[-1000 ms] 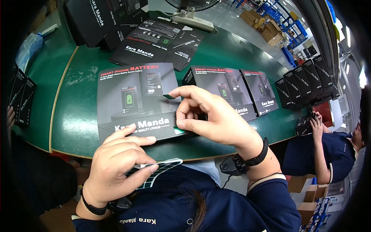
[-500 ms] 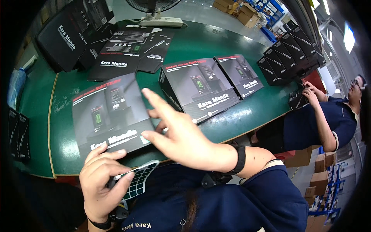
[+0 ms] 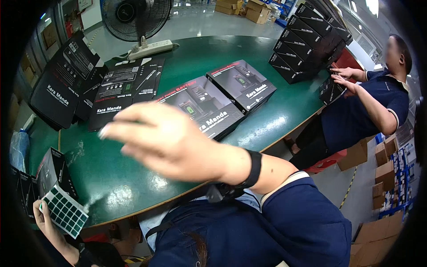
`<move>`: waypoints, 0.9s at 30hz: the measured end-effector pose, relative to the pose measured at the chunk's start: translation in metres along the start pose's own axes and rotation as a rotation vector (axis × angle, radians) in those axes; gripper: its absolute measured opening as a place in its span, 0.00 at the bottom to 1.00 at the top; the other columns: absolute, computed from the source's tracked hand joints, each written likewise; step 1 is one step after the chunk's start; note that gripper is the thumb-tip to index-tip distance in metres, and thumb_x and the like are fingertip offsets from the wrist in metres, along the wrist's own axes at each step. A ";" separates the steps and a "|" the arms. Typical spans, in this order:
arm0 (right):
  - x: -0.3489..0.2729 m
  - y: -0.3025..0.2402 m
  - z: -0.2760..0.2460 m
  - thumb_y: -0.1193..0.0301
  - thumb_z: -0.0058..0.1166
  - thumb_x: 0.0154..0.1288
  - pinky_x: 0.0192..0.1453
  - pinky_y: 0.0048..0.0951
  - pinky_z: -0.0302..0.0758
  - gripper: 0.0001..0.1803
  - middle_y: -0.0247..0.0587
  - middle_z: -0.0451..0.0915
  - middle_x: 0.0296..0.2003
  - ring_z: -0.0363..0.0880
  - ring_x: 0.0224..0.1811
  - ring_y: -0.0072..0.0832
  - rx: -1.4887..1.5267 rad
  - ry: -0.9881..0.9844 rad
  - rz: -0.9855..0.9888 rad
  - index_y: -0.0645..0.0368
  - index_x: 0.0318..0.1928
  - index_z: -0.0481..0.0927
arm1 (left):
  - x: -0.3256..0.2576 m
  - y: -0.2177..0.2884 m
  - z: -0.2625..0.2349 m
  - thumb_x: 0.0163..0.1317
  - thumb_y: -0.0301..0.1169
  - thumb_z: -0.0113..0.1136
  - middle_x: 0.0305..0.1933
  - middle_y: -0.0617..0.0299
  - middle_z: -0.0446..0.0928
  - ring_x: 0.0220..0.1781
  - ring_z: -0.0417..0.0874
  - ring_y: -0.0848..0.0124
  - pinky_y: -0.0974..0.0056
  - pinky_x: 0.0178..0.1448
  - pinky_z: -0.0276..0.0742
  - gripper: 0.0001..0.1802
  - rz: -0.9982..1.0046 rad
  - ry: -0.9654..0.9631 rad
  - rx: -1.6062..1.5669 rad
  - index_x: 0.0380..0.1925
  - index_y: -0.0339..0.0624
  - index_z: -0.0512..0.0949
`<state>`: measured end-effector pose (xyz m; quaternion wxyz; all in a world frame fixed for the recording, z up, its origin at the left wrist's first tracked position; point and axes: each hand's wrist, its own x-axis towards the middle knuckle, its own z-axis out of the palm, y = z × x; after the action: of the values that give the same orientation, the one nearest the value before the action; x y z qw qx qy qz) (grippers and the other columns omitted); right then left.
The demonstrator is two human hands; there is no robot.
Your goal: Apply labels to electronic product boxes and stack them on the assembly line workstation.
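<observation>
left hand whose fingers pinched a gridded green sheet before a dark box at the left, blurred right hand that reached over the green table with fingers spread, two printed boxes that lay beyond, black fan that stood farther off

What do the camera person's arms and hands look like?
The left hand and right hand are bare. The right one has a black wrist strap with a chunky dark device; the left one has a dark wristband. The right sleeve is short and navy with cream trim.
</observation>
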<state>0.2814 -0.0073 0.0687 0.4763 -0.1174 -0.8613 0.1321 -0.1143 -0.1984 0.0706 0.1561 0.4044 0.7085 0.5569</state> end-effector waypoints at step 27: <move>-0.060 0.002 -0.078 0.74 0.58 0.61 0.39 0.22 0.67 0.04 0.32 0.74 0.29 0.70 0.34 0.20 0.443 -0.176 0.757 0.62 0.32 0.82 | -0.098 0.070 0.212 0.43 0.27 0.64 0.23 0.64 0.80 0.49 0.83 0.60 0.44 0.72 0.49 0.04 0.428 -0.658 -0.025 0.19 0.46 0.78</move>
<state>0.3797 -0.0162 0.0606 0.3328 -0.3079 -0.7460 0.4878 0.1169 -0.1272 0.0426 0.2601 0.6980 0.5133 0.4262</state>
